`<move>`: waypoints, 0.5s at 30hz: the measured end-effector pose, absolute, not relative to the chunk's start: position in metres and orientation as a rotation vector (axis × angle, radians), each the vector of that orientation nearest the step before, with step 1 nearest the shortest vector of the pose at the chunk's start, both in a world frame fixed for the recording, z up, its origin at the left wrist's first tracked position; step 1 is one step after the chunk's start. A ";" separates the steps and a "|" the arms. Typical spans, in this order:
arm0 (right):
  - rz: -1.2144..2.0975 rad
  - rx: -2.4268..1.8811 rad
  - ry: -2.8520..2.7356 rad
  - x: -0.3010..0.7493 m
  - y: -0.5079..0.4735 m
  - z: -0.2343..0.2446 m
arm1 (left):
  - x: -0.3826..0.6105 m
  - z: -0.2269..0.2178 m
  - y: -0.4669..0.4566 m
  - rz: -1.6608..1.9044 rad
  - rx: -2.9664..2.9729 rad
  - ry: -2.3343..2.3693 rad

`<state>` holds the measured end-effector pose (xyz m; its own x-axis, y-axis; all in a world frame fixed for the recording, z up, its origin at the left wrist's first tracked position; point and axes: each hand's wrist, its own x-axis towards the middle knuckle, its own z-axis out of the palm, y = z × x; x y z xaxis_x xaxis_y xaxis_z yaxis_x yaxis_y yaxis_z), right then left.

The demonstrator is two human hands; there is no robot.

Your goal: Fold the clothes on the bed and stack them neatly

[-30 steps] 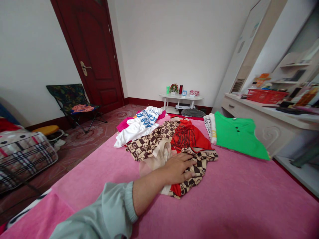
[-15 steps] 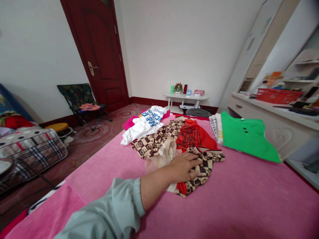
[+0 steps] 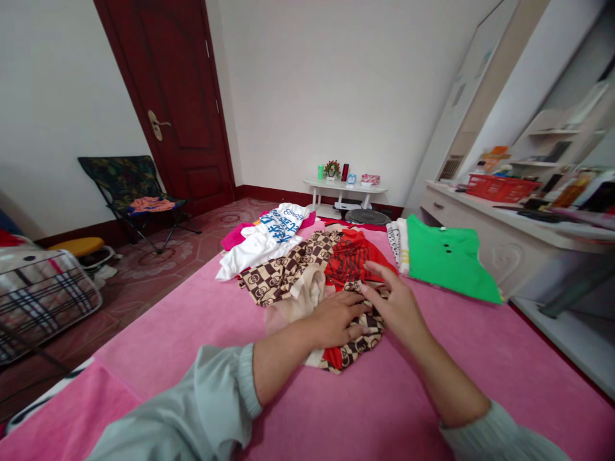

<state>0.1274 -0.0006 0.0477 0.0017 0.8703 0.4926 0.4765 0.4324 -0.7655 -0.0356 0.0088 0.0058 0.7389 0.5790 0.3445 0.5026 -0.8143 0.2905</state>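
Observation:
A crumpled garment in brown-and-beige checks (image 3: 273, 280) with a red printed part (image 3: 348, 259) lies on the pink bedspread (image 3: 192, 320). My left hand (image 3: 336, 318) rests flat on its near side, palm down, fingers spread. My right hand (image 3: 398, 304) is at the garment's right edge, thumb and fingers apart; whether it touches the cloth I cannot tell. A sheer beige piece (image 3: 288, 307) shows beside my left wrist. Behind lies a white shirt with blue lettering (image 3: 283, 227) on bright pink cloth (image 3: 235, 237). To the right is a flat green garment (image 3: 444, 256).
White cloth with black marks (image 3: 394, 240) sits against the green garment. A dresser (image 3: 500, 224) with a red basket (image 3: 502, 187) stands along the right. Beyond the bed are a low white table (image 3: 346, 187) and a folding chair (image 3: 134, 198) holding orange cloth.
My right hand has come into view from the lower right and reached the garment's right side. My left hand stays on the cloth. The whole view has shifted slightly.

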 end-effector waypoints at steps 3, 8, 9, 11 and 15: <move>0.303 -1.351 -1.851 0.148 0.020 0.010 | -0.036 0.006 0.010 0.638 2.747 0.856; 0.350 -1.320 -1.505 0.181 0.031 0.003 | -0.041 0.018 0.012 0.664 2.591 0.674; 0.364 -1.274 -1.284 0.189 0.033 0.007 | -0.043 0.023 0.013 0.691 2.517 0.691; 0.370 -1.154 -0.850 0.210 0.038 0.015 | -0.051 0.037 0.017 0.827 2.349 0.836; 0.215 -1.011 -0.419 0.261 0.045 0.022 | -0.081 0.058 0.038 1.171 2.070 1.175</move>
